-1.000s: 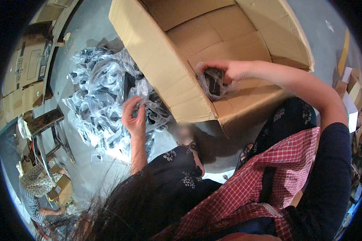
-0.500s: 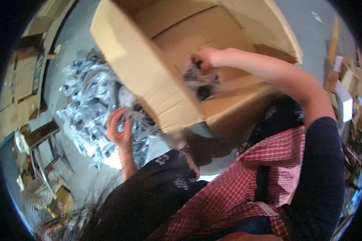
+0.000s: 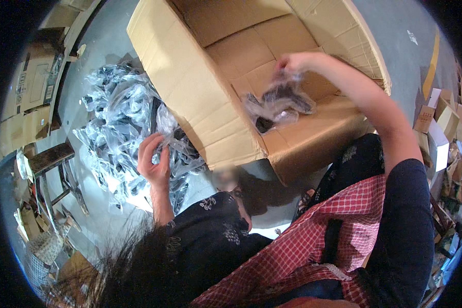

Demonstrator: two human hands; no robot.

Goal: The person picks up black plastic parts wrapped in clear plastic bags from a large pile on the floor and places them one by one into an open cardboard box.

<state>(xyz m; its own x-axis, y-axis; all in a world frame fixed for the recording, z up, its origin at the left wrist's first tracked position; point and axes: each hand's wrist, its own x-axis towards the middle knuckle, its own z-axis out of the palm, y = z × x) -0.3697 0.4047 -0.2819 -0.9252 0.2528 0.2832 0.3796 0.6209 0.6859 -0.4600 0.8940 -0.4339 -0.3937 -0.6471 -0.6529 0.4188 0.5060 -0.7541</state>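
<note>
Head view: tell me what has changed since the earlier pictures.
The right hand has moved up and rightward in the picture, farther into the carton. The bagged dark item it gripped a second ago now shows below it; whether the hand has fully let go is unclear. The left hand stays, curled, beside the pile of bagged items.

No wording could be read clearly. Dark printed symbols point(image 3: 21, 84) — too small to make out — stood on the side of the cardboard carton point(image 3: 36, 77) at the far left, with a small pale label point(image 3: 42, 122) below them; faint print point(image 3: 425, 114) marked a small brown box point(image 3: 423, 123) at the right.
</note>
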